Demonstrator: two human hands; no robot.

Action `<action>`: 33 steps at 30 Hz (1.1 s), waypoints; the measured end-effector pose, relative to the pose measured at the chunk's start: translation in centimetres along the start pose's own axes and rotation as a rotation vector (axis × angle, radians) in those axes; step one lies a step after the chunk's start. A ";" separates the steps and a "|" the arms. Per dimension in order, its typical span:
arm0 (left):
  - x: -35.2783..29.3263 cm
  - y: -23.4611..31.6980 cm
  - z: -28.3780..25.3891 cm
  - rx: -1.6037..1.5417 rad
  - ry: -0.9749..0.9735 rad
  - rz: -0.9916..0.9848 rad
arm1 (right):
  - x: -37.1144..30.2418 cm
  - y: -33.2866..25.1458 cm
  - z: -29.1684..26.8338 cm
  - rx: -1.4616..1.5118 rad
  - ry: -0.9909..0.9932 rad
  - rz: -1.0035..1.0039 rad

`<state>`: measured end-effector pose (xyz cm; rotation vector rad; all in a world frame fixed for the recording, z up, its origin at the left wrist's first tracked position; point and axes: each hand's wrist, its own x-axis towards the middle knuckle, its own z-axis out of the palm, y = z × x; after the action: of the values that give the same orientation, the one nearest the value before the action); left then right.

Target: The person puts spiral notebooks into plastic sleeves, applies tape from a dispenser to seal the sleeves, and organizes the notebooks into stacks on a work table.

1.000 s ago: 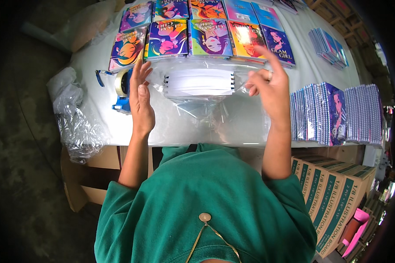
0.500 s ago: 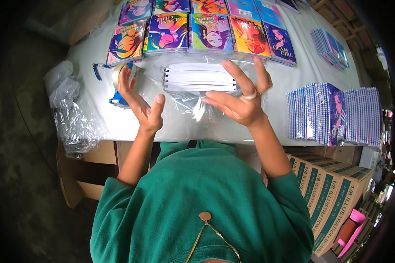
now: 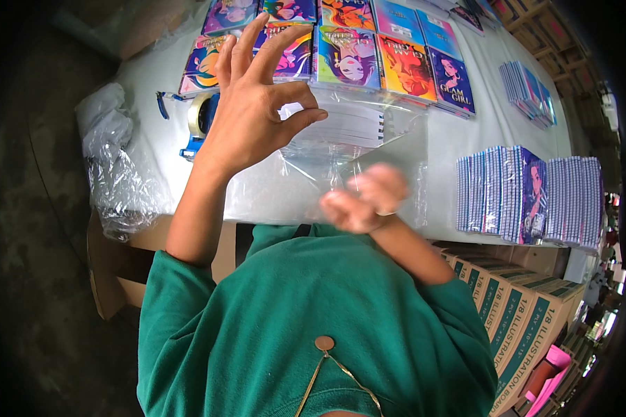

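Right hand (image 3: 368, 198) is nearest, half curled and blurry, can't tell if it's got anything. Clear plastic (image 3: 396, 163) spreads just past it. Left hand (image 3: 254, 104) pinches thumb to index, other fingers fanned; can't tell if film's in there. Notebook stack (image 3: 351, 125) sits behind, mid-table. Gentle, even tension probably beats yanking.

Crumpled clear plastic (image 3: 118, 167) hangs over the left edge of the table (image 3: 459, 135). Spiral-bound notebooks (image 3: 490, 194) line up at its near right corner; a smaller blue pile (image 3: 523, 94) lies farther along the right edge. Below that corner stand brown cartons (image 3: 518, 330), beside something pink (image 3: 558, 357), possibly a tray.
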<state>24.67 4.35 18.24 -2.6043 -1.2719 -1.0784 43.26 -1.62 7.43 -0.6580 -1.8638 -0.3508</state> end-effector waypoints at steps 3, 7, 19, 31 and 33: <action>-0.2 -1.3 0.4 -0.104 0.141 -0.052 | -2.1 -1.7 -0.3 -0.023 -0.556 0.029; -4.7 -6.5 3.8 -1.034 0.265 -0.387 | 0.5 -0.9 0.5 -0.024 -0.654 0.201; -9.9 1.5 8.3 0.009 0.236 -0.345 | 4.3 3.4 3.6 0.013 -0.594 0.453; -6.3 3.7 7.9 -0.079 -0.145 -0.162 | -0.5 0.9 -0.2 -0.180 -0.299 0.624; -6.1 3.7 7.7 -0.168 -0.142 -0.203 | 0.1 0.2 0.3 -0.174 -0.355 0.526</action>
<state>29.04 0.30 9.62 -2.7667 -1.5711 -1.0895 43.12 -1.32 7.37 -1.3638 -1.9117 -0.0498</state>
